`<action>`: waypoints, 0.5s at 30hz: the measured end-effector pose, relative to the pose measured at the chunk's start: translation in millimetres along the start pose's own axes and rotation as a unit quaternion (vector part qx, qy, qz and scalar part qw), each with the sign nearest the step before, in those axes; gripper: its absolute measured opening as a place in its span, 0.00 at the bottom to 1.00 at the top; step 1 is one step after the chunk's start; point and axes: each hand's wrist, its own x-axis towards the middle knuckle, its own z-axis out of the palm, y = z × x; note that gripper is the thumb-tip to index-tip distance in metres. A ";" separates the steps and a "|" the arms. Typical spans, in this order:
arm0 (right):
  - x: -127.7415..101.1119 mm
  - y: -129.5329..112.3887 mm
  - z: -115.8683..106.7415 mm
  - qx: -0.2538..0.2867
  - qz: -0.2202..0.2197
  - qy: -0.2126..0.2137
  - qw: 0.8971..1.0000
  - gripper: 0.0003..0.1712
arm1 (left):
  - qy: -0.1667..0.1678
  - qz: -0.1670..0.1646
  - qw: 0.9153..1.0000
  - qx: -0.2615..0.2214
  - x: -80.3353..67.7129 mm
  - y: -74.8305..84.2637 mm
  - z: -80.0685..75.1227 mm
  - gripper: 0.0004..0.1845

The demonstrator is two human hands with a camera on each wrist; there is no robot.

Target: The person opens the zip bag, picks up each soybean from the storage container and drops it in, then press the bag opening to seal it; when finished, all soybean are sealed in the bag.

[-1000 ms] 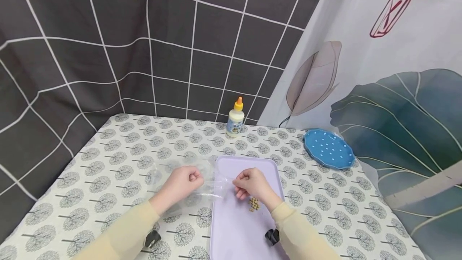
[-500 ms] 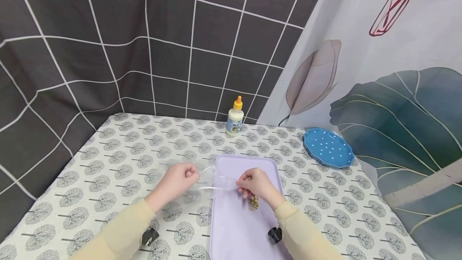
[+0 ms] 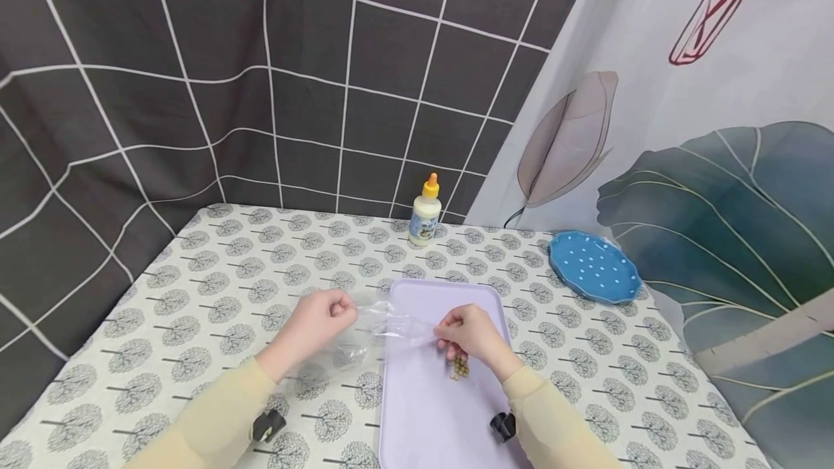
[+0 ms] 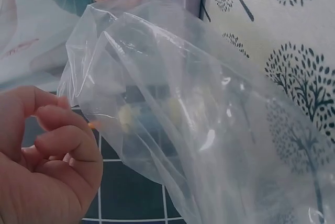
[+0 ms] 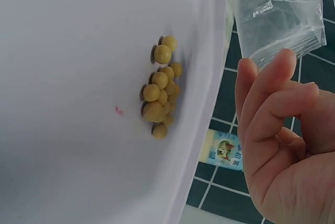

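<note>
Clear plastic bag (image 3: 365, 331) stretched between my hands — left hand (image 3: 322, 320) and right hand (image 3: 465, 331) each pinching an edge, pulled slightly wider than a moment ago — mouth opening above the lilac tray (image 3: 423, 411), beside its soybeans (image 3: 459, 368)

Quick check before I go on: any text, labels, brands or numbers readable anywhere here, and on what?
Glue bottle: a printed label with a picture, words too small and blurred to read.
Curtain: part of a big red outlined sign, cut off by the frame, not readable.
Clear plastic bag, purple tray, blue plate, yellow beans: no text.
</note>
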 end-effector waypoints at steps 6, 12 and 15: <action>-0.4 -1.0 2.1 -0.002 0.002 0.007 1.000 0.06 | -0.005 -0.022 1.000 -0.001 -2.4 2.8 1.7 0.03; -2.3 -3.9 4.8 0.010 -0.010 0.003 1.000 0.07 | 0.024 -0.011 1.000 0.009 -4.7 7.7 8.0 0.02; -3.4 -6.1 6.3 0.009 -0.023 0.000 1.000 0.07 | 0.021 -0.017 1.000 -0.006 -4.6 8.0 12.5 0.01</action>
